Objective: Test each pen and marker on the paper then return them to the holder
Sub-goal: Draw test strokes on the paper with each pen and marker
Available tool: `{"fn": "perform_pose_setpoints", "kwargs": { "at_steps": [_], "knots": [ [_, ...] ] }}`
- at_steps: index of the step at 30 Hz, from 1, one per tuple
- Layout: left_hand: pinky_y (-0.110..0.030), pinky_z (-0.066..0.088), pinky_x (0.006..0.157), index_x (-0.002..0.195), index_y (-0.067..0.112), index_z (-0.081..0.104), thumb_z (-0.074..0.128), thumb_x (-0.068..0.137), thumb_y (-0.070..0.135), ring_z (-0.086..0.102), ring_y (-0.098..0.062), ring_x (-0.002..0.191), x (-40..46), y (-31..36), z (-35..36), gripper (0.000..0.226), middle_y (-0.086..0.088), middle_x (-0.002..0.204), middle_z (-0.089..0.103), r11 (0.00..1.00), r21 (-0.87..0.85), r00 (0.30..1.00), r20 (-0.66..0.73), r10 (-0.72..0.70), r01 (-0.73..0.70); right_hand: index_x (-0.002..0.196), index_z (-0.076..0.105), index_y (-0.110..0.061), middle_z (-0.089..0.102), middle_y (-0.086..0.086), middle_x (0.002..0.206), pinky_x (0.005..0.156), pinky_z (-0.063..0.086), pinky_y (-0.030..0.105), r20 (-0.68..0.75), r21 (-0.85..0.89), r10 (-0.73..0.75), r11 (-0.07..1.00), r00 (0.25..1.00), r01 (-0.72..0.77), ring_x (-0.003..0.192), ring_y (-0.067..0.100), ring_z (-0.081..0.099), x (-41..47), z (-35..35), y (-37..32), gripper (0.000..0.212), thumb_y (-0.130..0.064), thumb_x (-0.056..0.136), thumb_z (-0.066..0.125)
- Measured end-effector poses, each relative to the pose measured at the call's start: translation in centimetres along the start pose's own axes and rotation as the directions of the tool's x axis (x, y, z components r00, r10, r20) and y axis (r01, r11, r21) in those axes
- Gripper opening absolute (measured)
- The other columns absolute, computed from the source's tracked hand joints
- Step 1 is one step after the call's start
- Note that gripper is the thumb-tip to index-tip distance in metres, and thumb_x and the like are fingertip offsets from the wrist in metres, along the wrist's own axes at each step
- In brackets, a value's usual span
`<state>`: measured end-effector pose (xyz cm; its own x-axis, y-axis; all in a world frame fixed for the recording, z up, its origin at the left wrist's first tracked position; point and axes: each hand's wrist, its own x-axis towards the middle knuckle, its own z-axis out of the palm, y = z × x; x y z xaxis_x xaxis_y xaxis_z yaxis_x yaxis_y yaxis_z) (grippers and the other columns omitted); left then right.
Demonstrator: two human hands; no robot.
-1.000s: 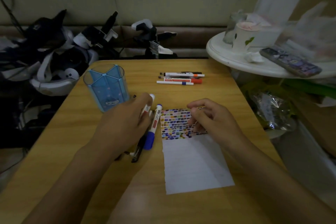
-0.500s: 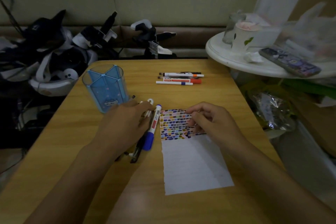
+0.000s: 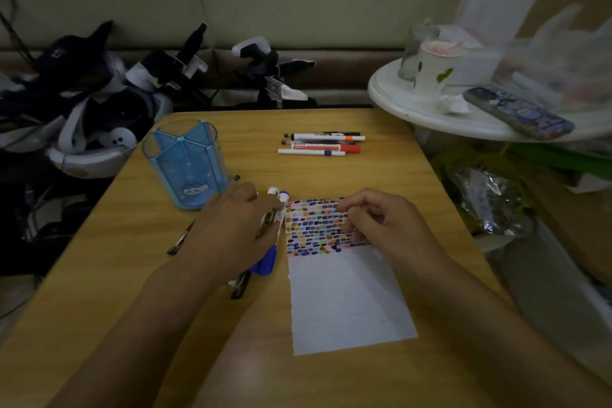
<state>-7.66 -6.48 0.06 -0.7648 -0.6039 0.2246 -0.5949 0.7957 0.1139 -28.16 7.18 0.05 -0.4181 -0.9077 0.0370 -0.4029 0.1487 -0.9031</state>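
A white paper (image 3: 347, 295) lies on the wooden table (image 3: 109, 275); its top third is filled with coloured test marks. My left hand (image 3: 238, 228) lies over the markers just left of the paper and grips a white marker with a red label (image 3: 273, 191). A blue-capped marker (image 3: 266, 263) lies beside it, and a black pen (image 3: 240, 288) pokes out under my wrist. My right hand (image 3: 381, 225) rests on the coloured marks with its fingers curled, and nothing shows in it. The blue translucent holder (image 3: 185, 169) stands empty at the left.
Three markers (image 3: 321, 144) lie side by side at the table's far middle. A thin pen (image 3: 180, 240) lies left of my left hand. A white round side table (image 3: 414, 109) at the right carries a cup (image 3: 433, 66) and a phone (image 3: 516, 111). Headsets (image 3: 89, 129) pile up at the left.
My left hand has lowered the red-labelled marker from a raised tilt down onto the table beside the blue-capped one. My right hand has stayed on the paper.
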Motion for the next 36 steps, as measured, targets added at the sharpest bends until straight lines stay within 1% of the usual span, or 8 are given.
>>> {"fn": "perform_pose_setpoints", "kwargs": {
  "at_steps": [4,9,12,18,21,25,29,36],
  "knots": [
    [-0.032,0.044,0.077,0.127,0.033,0.057,0.054,0.095,0.04,0.049,-0.015,0.09,0.2,0.0,0.0,0.033,0.004,0.101,0.05,1.0,-0.024,1.0,-0.014,0.003,-0.003,0.101,0.074,-0.032,0.073,-0.012,0.087,0.065,0.053,0.022,0.015,-0.093,-0.027,0.995,1.0,0.028,0.075,0.002,0.067,-0.1,-0.3,0.2,0.019,-0.02,0.099,0.059],
    [-0.033,0.046,0.075,0.124,0.034,0.059,0.057,0.093,0.039,0.049,-0.014,0.084,0.4,0.1,-0.5,0.032,0.005,0.099,0.049,0.997,-0.074,0.999,-0.031,-0.019,0.017,0.109,0.075,-0.033,0.069,-0.02,0.109,0.067,0.042,0.005,0.093,-0.274,-0.1,0.954,0.991,0.122,0.081,-0.018,0.056,-0.3,-0.4,0.6,0.02,-0.022,0.098,0.062],
    [-0.037,0.051,0.078,0.123,0.035,0.058,0.057,0.093,0.037,0.051,-0.013,0.089,0.7,0.2,-1.2,0.031,0.007,0.103,0.049,0.991,-0.13,0.998,-0.054,-0.044,0.037,0.107,0.075,-0.03,0.067,-0.022,0.102,0.067,0.041,0.003,0.086,-0.26,-0.12,0.956,0.989,0.139,0.08,-0.02,0.054,-0.3,-0.7,0.5,0.02,-0.019,0.098,0.061],
    [-0.038,0.051,0.088,0.129,0.027,0.057,0.052,0.098,0.03,0.053,-0.016,0.105,4.2,1.8,-0.9,0.032,0.003,0.124,0.051,0.982,-0.178,0.995,-0.064,-0.082,0.069,0.11,0.074,-0.032,0.064,-0.023,0.099,0.062,0.041,0.007,0.061,-0.308,-0.165,0.935,0.984,0.176,0.078,-0.016,0.054,-0.4,-1.8,0.2,0.02,-0.026,0.099,0.058],
    [-0.039,0.046,0.097,0.139,0.024,0.05,0.05,0.099,0.029,0.049,-0.02,0.119,7.9,2.5,-0.3,0.04,-0.002,0.138,0.048,0.991,-0.097,0.996,0.007,-0.09,0.09,0.113,0.072,-0.032,0.066,-0.018,0.108,0.058,0.039,0.01,0.064,-0.347,-0.182,0.918,0.981,0.193,0.074,-0.01,0.055,-0.5,-2.5,0.1,0.021,-0.028,0.099,0.057],
    [-0.039,0.042,0.103,0.149,0.02,0.034,0.049,0.1,0.03,0.045,-0.025,0.128,11.6,2.5,0.3,0.053,-0.008,0.149,0.041,0.98,0.013,0.968,0.157,-0.197,0.198,0.111,0.071,-0.033,0.065,-0.015,0.102,0.06,0.036,0.015,0.051,-0.387,-0.208,0.898,0.977,0.211,0.073,-0.002,0.054,-0.6,-3.4,0.1,0.02,-0.029,0.099,0.056],
    [-0.037,0.045,0.099,0.148,0.018,0.036,0.042,0.102,0.025,0.052,-0.026,0.121,12.9,1.9,1.1,0.047,-0.012,0.142,0.048,0.966,0.065,0.931,0.259,-0.257,0.249,0.11,0.07,-0.035,0.064,-0.016,0.099,0.062,0.041,0.019,0.051,-0.412,-0.216,0.885,0.975,0.217,0.076,0.0,0.054,-0.5,-4.0,0.2,0.02,-0.029,0.099,0.055],
    [-0.044,0.05,0.093,0.136,0.024,0.046,0.057,0.094,0.023,0.05,-0.025,0.115,13.4,1.0,2.9,0.043,-0.007,0.13,0.044,0.967,0.095,0.955,0.158,-0.25,0.237,0.109,0.072,-0.034,0.071,-0.015,0.1,0.066,0.052,0.026,0.041,-0.401,-0.18,0.898,0.983,0.181,0.079,0.002,0.061,-0.3,-5.2,1.5,0.021,-0.029,0.097,0.056]
  ]
}}
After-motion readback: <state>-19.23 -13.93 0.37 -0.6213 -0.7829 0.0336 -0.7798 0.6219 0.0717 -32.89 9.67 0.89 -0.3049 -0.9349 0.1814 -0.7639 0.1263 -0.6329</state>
